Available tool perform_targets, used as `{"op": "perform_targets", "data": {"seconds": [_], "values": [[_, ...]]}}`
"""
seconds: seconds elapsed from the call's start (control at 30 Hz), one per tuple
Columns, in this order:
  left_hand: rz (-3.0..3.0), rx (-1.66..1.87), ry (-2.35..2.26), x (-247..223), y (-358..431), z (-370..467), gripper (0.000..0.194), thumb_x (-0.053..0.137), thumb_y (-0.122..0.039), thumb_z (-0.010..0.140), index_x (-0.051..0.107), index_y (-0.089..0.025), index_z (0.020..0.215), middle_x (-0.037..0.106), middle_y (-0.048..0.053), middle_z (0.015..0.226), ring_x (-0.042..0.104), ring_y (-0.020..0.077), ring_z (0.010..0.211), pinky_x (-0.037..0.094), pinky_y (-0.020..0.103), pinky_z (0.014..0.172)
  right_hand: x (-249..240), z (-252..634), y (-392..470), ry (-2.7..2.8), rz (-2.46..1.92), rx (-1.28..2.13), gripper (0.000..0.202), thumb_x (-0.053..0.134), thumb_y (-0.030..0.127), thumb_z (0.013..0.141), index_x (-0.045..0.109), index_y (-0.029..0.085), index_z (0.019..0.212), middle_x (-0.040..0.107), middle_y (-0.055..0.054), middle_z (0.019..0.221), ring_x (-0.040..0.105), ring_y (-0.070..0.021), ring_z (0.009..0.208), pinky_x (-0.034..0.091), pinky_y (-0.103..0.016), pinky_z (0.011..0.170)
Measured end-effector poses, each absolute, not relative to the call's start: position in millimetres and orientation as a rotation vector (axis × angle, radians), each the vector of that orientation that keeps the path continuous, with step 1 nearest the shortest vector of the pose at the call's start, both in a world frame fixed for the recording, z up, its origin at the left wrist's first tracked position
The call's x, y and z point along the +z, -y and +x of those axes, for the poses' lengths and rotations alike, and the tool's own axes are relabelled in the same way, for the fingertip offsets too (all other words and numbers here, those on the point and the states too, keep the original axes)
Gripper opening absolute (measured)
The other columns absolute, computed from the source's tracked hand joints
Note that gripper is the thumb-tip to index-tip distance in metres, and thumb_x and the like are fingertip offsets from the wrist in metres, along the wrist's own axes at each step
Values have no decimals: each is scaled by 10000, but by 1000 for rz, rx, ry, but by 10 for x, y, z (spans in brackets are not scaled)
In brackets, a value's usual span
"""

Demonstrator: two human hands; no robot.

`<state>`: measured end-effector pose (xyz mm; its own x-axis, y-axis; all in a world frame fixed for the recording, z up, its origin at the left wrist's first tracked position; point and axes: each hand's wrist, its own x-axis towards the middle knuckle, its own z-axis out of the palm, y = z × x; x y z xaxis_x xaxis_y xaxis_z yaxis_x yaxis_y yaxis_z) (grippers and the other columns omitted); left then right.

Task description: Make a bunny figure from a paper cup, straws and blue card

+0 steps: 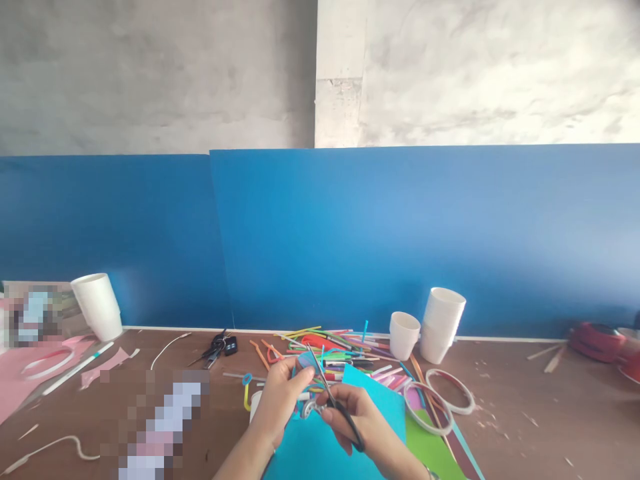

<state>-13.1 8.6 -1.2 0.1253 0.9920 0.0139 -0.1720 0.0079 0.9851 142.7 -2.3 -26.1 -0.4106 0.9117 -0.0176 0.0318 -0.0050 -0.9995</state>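
My left hand (283,397) pinches a small piece of blue paper (306,361) between thumb and fingers. In my right hand (357,413) is a pair of black-handled scissors (345,419), its blades pointing up and left beside the blue piece. A small whitish, round-ended object (309,408) shows between the hands; what it is cannot be made out. Below both hands lie sheets of blue paper (315,453). Behind them is a pile of coloured straws and pens (350,343).
White cups (443,327) stand in a stack at the right, a single cup (404,337) beside them. Two tape rolls (450,392) lie near green paper (430,447). Keys (220,347), more cups (97,307) and pink paper (30,373) are left. A blue partition (400,233) borders the table.
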Motion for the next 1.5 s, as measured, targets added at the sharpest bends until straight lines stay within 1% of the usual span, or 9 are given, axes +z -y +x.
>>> {"op": "perform_targets", "data": {"seconds": [0.2,0.33,0.47,0.6,0.83,0.97,1.13,1.3,1.5], "values": [[1221,1153,-995,61,-72,-172,294,659,-400,707,695,-132,824,649,40,701,576,195,732,440,264,662,-205,1412,59,1558,-1010,1479,518,689,630,640,579,144,785,434,98,416,320,-30,318,185,-184,344],[1244,1149,-1027,94,-71,-187,245,655,-374,703,685,-134,743,645,33,687,558,170,683,421,248,645,-261,1441,30,1564,-1005,1505,496,698,608,651,583,146,791,437,97,435,332,-29,315,194,-179,328],[1280,1142,-1034,97,-74,-202,224,671,-359,678,673,-135,687,629,36,660,578,198,725,444,275,695,-332,1484,-5,1598,-1008,1522,472,699,571,682,605,135,840,444,95,425,361,-39,325,229,-171,334],[1233,1157,-1062,154,-27,-187,204,676,-348,662,682,-147,693,620,20,647,579,188,714,452,270,696,-326,1495,-4,1592,-1009,1521,461,705,562,681,601,136,823,435,100,425,335,-28,319,198,-170,331],[1214,1134,-1006,312,47,-169,142,661,-283,642,706,-154,680,654,32,644,579,186,691,442,264,676,-307,1511,-4,1632,-1061,1514,427,708,531,687,600,137,811,435,99,404,349,-40,319,223,-175,331],[1201,1100,-987,300,34,-192,159,673,-297,623,696,-151,681,645,21,642,566,169,663,430,260,677,-315,1518,-8,1636,-1056,1537,420,715,521,683,601,141,821,440,99,412,353,-40,322,228,-172,330],[1208,1058,-1013,252,10,-223,141,660,-287,621,672,-150,653,634,7,641,534,138,624,384,224,596,-309,1514,1,1630,-1042,1550,389,713,500,695,598,146,806,447,95,424,357,-36,320,230,-164,320],[1176,1019,-1006,220,-17,-263,151,662,-301,641,654,-162,701,637,-4,666,556,139,674,401,223,646,-294,1514,1,1608,-1057,1546,399,721,498,682,592,136,790,442,97,398,339,-31,305,209,-166,317],[1215,1114,-1164,174,-71,-274,199,639,-373,683,595,-180,694,580,-31,626,511,128,632,373,222,634,-290,1505,-14,1573,-1058,1524,369,711,479,695,589,141,779,450,98,407,359,-29,300,181,-165,310]]}}
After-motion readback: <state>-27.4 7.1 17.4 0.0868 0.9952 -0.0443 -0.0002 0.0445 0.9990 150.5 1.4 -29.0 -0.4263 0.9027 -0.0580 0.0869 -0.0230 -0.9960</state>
